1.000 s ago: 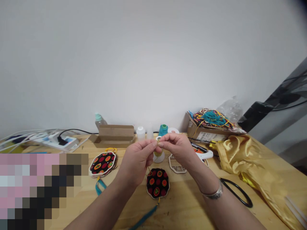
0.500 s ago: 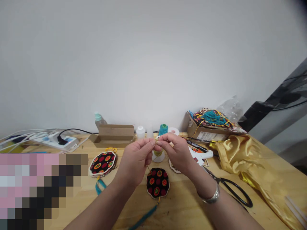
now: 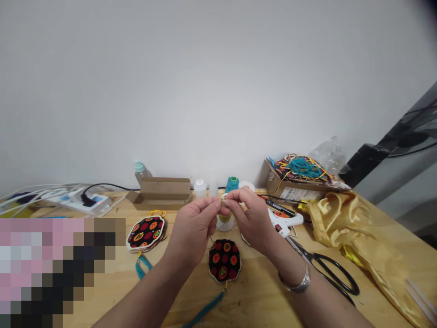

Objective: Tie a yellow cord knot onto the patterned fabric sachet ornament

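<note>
My left hand (image 3: 200, 221) and my right hand (image 3: 251, 216) meet fingertip to fingertip above the table, both pinched closed. Between them is a bit of thin yellow cord (image 3: 223, 199), mostly covered by the fingers. Below lies a black scalloped pendant (image 3: 224, 260) with red and orange flower prints, a short thread at its top left and a teal tassel (image 3: 206, 310) at its bottom. Just behind the fingers stands a spool of yellow cord (image 3: 225, 225), partly hidden. A silver bracelet circles my right wrist.
A stack of similar pendants (image 3: 146, 232) lies left. Right are a white glue gun (image 3: 285, 222), black-handled scissors (image 3: 336, 273) and gold satin cloth (image 3: 337, 218). Along the wall stand an open cardboard box (image 3: 165, 189), a white bottle (image 3: 200, 187), a teal thread cone (image 3: 232, 184) and a filled carton (image 3: 293, 191).
My right hand and forearm have shifted slightly, showing more of the scissors and glue gun. Both hands keep their pinch at the same spot.
</note>
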The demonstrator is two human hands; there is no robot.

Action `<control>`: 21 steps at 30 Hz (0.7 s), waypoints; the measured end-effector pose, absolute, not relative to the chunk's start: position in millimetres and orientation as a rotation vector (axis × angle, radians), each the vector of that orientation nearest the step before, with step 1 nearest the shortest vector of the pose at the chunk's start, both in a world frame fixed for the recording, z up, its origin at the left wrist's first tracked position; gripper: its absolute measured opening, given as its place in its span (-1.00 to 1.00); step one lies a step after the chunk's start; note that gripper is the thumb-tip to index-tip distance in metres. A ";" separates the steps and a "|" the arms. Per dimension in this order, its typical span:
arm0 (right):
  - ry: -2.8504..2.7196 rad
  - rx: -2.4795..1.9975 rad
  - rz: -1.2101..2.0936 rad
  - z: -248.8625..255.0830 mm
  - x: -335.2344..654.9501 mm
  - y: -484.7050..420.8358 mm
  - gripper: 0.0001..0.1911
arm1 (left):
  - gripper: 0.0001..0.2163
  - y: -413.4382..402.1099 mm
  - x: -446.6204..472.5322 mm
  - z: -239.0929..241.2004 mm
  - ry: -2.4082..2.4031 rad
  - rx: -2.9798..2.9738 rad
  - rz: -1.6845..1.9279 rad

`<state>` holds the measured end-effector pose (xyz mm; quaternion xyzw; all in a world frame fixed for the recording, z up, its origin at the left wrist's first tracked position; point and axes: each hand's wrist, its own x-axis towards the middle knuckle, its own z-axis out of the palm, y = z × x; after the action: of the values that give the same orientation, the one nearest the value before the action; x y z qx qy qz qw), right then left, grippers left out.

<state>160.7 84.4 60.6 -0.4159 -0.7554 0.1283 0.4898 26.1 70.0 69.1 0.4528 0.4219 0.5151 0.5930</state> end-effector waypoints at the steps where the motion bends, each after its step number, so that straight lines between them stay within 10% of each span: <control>1: -1.834 -1.009 0.310 60.6 160.5 84.3 -0.87 | -0.79 70.1 26.1 69.1 0.993 1.063 1.201; 21: -1.884 -0.981 0.290 63.4 163.5 85.3 -0.86 | -0.80 67.3 28.6 72.9 1.168 1.238 1.248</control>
<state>163.5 85.3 63.4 -0.4019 -0.7717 0.1188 0.4784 28.6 67.3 72.9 0.5105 0.4814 0.5144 0.4930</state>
